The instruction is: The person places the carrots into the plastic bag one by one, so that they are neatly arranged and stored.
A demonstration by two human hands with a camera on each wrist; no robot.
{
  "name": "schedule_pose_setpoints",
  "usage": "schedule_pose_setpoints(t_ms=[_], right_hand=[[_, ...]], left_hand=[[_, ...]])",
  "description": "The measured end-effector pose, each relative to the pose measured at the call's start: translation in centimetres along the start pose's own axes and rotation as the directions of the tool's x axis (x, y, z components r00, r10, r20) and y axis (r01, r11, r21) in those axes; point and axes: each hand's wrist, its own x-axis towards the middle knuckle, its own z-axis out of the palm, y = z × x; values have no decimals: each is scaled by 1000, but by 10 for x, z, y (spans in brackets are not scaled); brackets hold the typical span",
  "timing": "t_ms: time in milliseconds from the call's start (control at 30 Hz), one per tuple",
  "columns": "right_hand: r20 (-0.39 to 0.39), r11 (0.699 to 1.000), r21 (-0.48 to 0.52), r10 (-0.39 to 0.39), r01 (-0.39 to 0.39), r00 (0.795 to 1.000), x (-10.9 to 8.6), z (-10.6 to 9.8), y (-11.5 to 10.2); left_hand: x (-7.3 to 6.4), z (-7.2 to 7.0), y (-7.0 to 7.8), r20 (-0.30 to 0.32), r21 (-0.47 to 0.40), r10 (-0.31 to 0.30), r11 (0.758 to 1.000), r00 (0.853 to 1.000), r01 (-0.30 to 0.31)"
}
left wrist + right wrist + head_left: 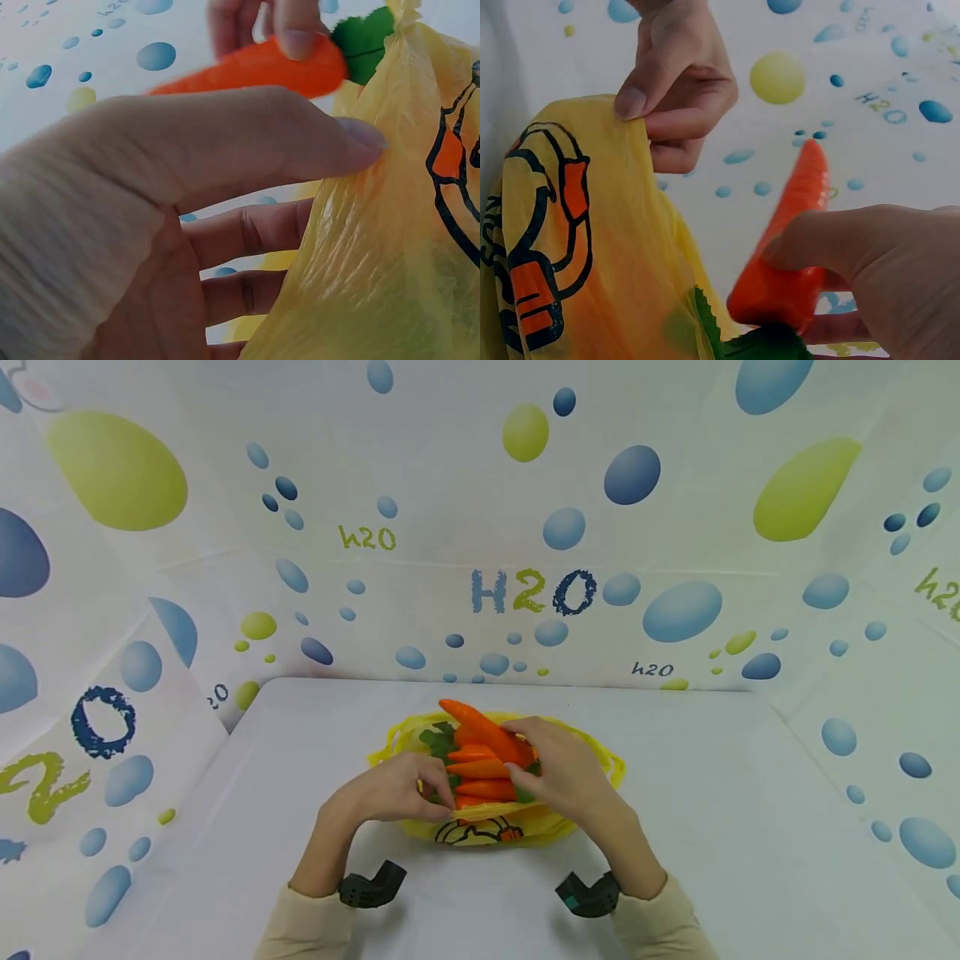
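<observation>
A yellow plastic bag (540, 822) lies open on the table, with several orange carrots (483, 789) and green leaves inside. My left hand (393, 789) pinches the bag's near rim between thumb and fingers, as the right wrist view also shows. Over the bag's right part, my right hand (566, 772) grips one carrot (791, 247) near its thick, leafy end. That carrot's tip points up and to the left in the head view, above the other carrots. Its green leaves (761, 345) hang beside the bag's edge in the right wrist view.
The white table (750, 827) extends around the bag. Behind it rises a white backdrop (450, 485) printed with blue and green drops and lettering. A dark wrist camera (372, 885) sits on the left wrist and another dark camera (588, 895) on the right.
</observation>
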Motion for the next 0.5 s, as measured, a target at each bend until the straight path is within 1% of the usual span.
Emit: schedule_pose_setpoints(t_ms=[133, 267, 333, 500], right_hand=[[110, 1000, -18, 21, -19, 994, -1, 1, 0], [213, 998, -9, 59, -58, 975, -3, 3, 1], [249, 997, -2, 77, -79, 966, -4, 3, 1], [300, 995, 2, 93, -98, 949, -5, 2, 2]], left_hand=[[0, -1, 1, -1, -13, -6, 1000, 1000, 6], [0, -1, 3, -3, -12, -16, 1000, 1000, 16], [-1, -1, 3, -3, -11, -20, 1000, 1000, 20], [-1, -2, 2, 2, -23, -23, 999, 1000, 23]])
